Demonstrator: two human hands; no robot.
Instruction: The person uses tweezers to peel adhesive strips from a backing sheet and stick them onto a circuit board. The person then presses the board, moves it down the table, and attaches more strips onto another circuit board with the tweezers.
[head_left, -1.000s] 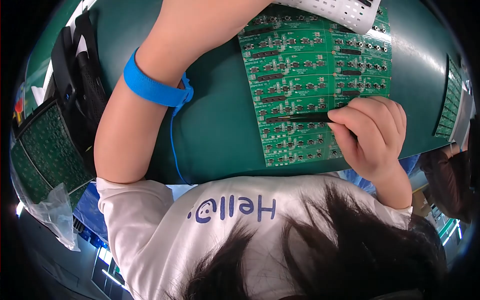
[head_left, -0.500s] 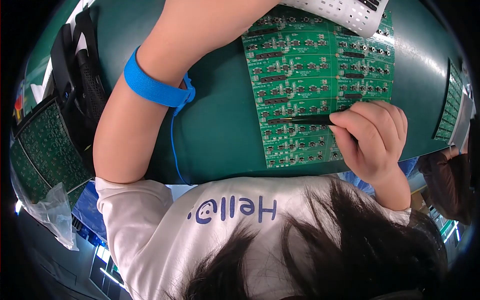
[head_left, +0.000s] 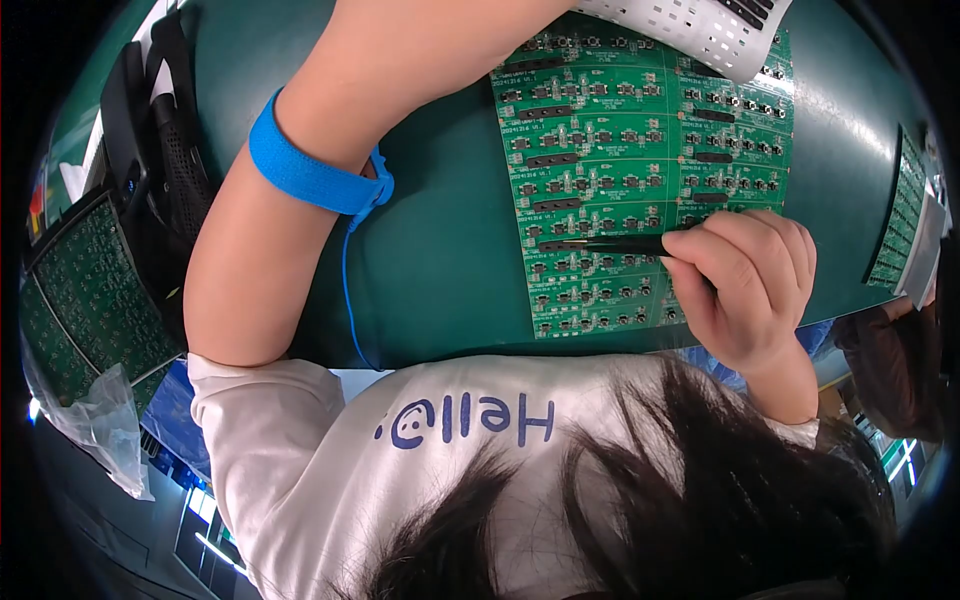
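My right hand (head_left: pixel 745 290) pinches dark, fine-tipped tweezers (head_left: pixel 640 244) that point left. Their tip is at a black connector strip (head_left: pixel 560 246) in a lower row of the green circuit board panel (head_left: pixel 600 215). Rows of small parts and several black strips cover this panel. My left hand (head_left: pixel 470 35) enters at the top edge, its fingers out of frame. Near it, a white perforated tray (head_left: pixel 690 32) with black strips inside overlaps the panel's top. A blue wrist strap (head_left: pixel 310 175) with a blue cord is on my left arm.
On the left are black objects (head_left: pixel 180 150), a dark green board panel (head_left: pixel 90 300) and clear plastic wrap (head_left: pixel 110 435). Another green panel (head_left: pixel 897 215) lies at the table's right edge. A person's dark sleeve (head_left: pixel 890 365) shows at the lower right.
The panel and the white tray have shifted slightly right and down in view. My right hand keeps its pinch on the tweezers, with their tip still at the same row's black strip.
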